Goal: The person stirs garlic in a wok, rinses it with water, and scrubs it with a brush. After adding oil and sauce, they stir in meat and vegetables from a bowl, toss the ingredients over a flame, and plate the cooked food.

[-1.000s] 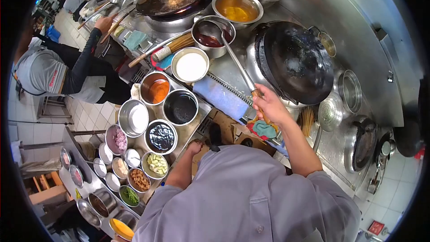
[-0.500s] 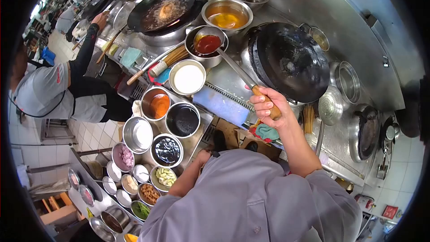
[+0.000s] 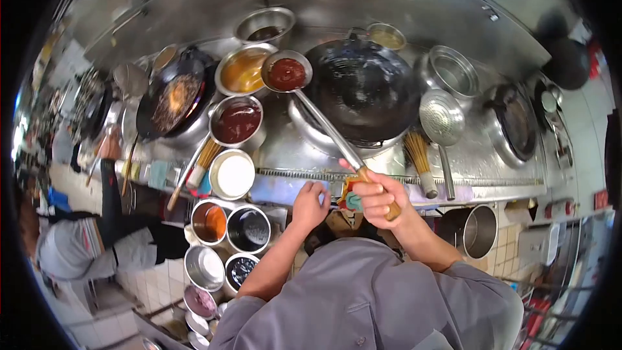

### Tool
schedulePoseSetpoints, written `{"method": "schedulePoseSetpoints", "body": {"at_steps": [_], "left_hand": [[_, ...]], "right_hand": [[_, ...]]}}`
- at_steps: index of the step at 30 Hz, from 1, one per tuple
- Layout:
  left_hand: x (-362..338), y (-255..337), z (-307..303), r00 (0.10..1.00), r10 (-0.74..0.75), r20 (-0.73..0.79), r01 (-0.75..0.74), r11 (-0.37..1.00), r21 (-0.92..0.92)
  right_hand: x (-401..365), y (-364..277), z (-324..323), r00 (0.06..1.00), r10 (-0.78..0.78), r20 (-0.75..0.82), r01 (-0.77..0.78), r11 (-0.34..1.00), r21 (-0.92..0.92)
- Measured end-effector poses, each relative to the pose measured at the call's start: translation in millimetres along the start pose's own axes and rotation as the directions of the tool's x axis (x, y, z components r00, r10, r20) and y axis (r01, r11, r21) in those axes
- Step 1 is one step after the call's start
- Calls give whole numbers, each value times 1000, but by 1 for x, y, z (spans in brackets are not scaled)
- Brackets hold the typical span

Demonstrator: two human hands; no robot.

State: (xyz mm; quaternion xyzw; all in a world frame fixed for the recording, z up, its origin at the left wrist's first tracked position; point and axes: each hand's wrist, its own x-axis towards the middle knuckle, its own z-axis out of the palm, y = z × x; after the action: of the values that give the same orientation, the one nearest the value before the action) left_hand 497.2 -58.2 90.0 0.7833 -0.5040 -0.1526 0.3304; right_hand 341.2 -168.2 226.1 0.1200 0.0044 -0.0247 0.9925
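Observation:
My right hand (image 3: pixel 381 198) is closed around the wooden handle of a long ladle (image 3: pixel 327 123). Dark red sauce fills the ladle's bowl, which hangs above the counter between the bowl of yellow liquid (image 3: pixel 223 84) and a large black wok (image 3: pixel 363 100). Just below it stands a metal pot (image 3: pixel 251 144) of the same-looking red sauce. My left hand (image 3: pixel 311 203) is at the counter's front edge with fingers loosely extended, holding nothing visible. A container of white stuff (image 3: pixel 233 176) stands to its left.
A perforated skimmer (image 3: pixel 442 118) and bamboo brush (image 3: pixel 420 159) lie right of the wok. At left, another wok (image 3: pixel 170 100) holds bubbling food, near a co-worker (image 3: pixel 84 246). Several seasoning pots, including an orange-filled one (image 3: pixel 196 225), stand lower left; a deep pot (image 3: pixel 479 233) is lower right.
My view has turned to the right. The ladle of sauce has moved from over the sauce pot toward the wok. My left hand has come up from my side to the counter edge.

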Motion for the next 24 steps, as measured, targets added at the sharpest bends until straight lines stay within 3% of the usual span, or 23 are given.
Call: {"method": "schedulePoseSetpoints", "body": {"at_steps": [2,3,4,6,7,8,10,11,12,14,16,18,19,22,24], "left_hand": [[30,29,-4,964,238,-119,-255,953,-164],[43,45,-6,956,275,-103,-290,938,-190],[55,58,-5,947,310,-88,-322,922,-215],[80,69,9,933,357,-39,-356,904,-235],[89,75,17,950,309,41,-289,923,-253],[96,79,25,959,256,120,-218,940,-262],[105,76,45,963,260,72,-244,953,-179],[108,75,49,972,224,69,-215,970,-111],[110,77,52,981,184,60,-181,982,-43],[105,86,57,986,167,6,-166,985,-50],[105,91,57,993,115,-5,-115,993,9],[104,93,63,994,107,-37,-106,994,23],[103,93,66,991,110,-71,-110,994,7],[100,92,78,986,98,-135,-103,994,-24],[100,90,83,983,77,-169,-84,996,-31]], "right_hand": [[-24,3,-5,982,-157,-100,127,957,-261],[-35,7,-3,954,-249,-166,159,891,-426],[-42,10,-3,950,-271,-152,185,886,-426],[-55,15,-1,799,-506,-325,150,691,-707],[-56,15,4,693,-602,-397,108,631,-768],[-62,4,2,689,-614,-386,124,624,-772],[-75,-35,-15,671,-653,-352,79,535,-841],[-81,-53,-18,779,-531,-333,274,766,-581],[-85,-63,-35,779,-537,-325,278,760,-587],[-89,-72,-66,829,-502,-245,463,863,-202],[-101,-48,-60,746,-589,-312,392,767,-508],[-118,-31,-39,717,-594,-363,281,724,-629],[-122,-38,-37,726,-587,-359,273,725,-632],[-120,-88,-42,905,-327,-273,213,903,-373],[-103,-125,-47,943,-270,-193,215,940,-264]]}}
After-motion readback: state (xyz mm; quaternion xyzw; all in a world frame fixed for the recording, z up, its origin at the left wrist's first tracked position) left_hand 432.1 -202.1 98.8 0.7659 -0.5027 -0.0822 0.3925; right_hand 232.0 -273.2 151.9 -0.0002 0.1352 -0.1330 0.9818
